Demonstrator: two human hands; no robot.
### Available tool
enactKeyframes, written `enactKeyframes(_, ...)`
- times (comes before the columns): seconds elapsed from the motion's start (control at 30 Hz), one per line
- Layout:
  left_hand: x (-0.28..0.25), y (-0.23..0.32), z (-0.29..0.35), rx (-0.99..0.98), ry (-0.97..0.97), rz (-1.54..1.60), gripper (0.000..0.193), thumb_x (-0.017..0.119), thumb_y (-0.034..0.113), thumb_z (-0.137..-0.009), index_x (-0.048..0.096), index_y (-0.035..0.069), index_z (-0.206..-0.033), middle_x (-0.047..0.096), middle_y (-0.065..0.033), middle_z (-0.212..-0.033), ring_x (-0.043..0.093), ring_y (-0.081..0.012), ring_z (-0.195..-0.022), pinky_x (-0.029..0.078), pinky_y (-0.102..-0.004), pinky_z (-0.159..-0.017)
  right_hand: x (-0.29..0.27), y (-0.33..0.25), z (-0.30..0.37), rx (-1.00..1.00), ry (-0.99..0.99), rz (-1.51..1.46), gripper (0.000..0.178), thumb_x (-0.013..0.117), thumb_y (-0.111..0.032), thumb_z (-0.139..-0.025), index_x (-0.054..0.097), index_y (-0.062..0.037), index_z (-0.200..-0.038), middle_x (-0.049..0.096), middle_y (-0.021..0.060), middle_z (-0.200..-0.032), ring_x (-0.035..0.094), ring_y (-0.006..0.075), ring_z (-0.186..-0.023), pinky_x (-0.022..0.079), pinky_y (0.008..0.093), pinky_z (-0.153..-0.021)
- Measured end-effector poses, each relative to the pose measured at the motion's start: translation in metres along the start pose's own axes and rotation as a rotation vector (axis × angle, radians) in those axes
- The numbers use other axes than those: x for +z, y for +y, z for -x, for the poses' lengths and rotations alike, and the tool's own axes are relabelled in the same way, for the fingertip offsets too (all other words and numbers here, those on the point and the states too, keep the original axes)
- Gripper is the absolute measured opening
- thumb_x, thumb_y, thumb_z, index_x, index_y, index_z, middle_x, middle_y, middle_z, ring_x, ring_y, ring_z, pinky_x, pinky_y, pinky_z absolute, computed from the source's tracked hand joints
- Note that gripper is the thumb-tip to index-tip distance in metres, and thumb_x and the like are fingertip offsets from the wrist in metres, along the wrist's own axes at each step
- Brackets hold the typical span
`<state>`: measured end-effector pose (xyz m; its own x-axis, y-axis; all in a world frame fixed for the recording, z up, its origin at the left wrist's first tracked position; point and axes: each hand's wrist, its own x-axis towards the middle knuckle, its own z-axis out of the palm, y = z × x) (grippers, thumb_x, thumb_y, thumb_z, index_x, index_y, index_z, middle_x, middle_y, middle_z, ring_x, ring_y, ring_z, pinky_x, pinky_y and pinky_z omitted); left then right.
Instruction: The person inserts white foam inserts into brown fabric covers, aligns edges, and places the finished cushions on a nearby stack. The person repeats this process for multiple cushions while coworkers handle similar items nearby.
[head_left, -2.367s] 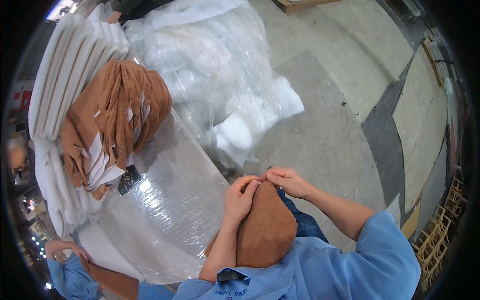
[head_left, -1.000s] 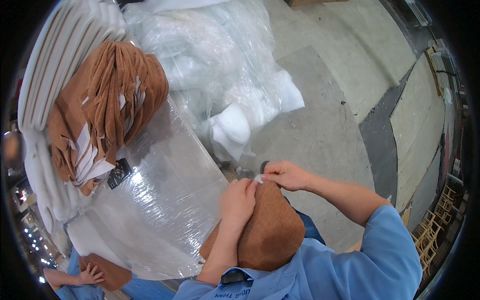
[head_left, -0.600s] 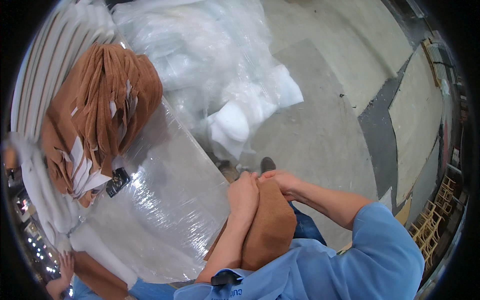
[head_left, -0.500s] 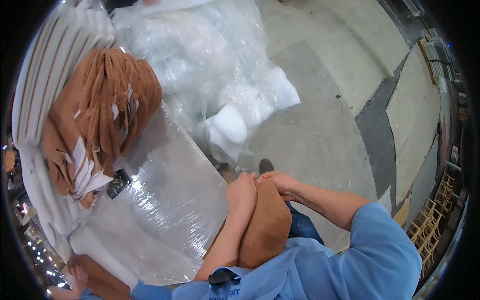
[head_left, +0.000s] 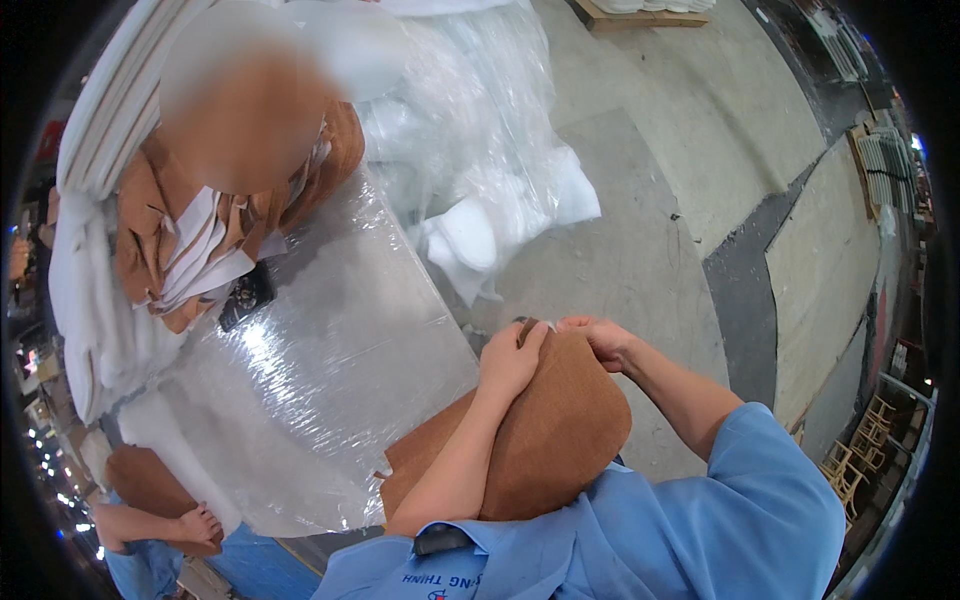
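Observation:
A brown fabric piece (head_left: 560, 430), rounded and folded over, lies against my front, and a flap of it reaches left onto the table. My left hand (head_left: 513, 358) is closed on its upper edge, fingers bent over the cloth. Beside it, my right hand (head_left: 598, 342) pinches the same edge near the corner. Between the two hands a small whitish bit shows at the edge; what it is I cannot make out. Part of the fabric under my left forearm is hidden.
A plastic-covered table (head_left: 350, 300) stands at left, bearing a heap of brown fabric (head_left: 145, 215), partly blurred, and a black packet (head_left: 247, 297). White padding (head_left: 90, 300) is stacked beyond. Plastic-wrapped white stuffing (head_left: 480, 150) lies ahead. At lower left another person's hand (head_left: 198, 525) holds brown fabric.
Both hands have moved slightly up and right with the fabric piece, which shows broader now. The view has shifted, and a blur covers part of the fabric heap. The other person's arm shows more.

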<state>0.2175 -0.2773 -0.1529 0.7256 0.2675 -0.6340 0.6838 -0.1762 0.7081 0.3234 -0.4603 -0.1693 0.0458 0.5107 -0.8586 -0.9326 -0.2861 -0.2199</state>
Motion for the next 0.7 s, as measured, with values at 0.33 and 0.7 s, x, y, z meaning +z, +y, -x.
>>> enactKeyframes(0.33, 0.009, -0.008, -0.008, -0.036, 0.051, 0.042, 0.039, 0.061, 0.034, -0.105, 0.071, -0.003, -0.099, 0.068, -0.0257, -0.084, 0.068, -0.0329, -0.075, 0.052, -0.0415, -0.074, 0.0, -0.015, -0.028, 0.251, 0.053, 0.088, 0.018, 0.073, -0.023, -0.1, 0.073, -0.0055, -0.1, 0.073, 0.0023, -0.086, 0.069, 0.0123, -0.07, 0.057, 0.0314, -0.059)
enactKeyframes(0.7, 0.018, -0.036, -0.024, -0.142, 0.028, 0.138, 0.041, 0.059, 0.033, -0.105, 0.065, -0.004, -0.087, 0.063, -0.0271, -0.078, 0.061, -0.038, -0.069, 0.048, -0.0443, -0.068, 0.012, -0.027, -0.052, 0.536, 0.001, 0.102, 0.021, 0.07, -0.018, -0.1, 0.071, -0.0018, -0.112, 0.077, 0.0093, -0.107, 0.075, 0.0176, -0.09, 0.061, 0.0353, -0.076)
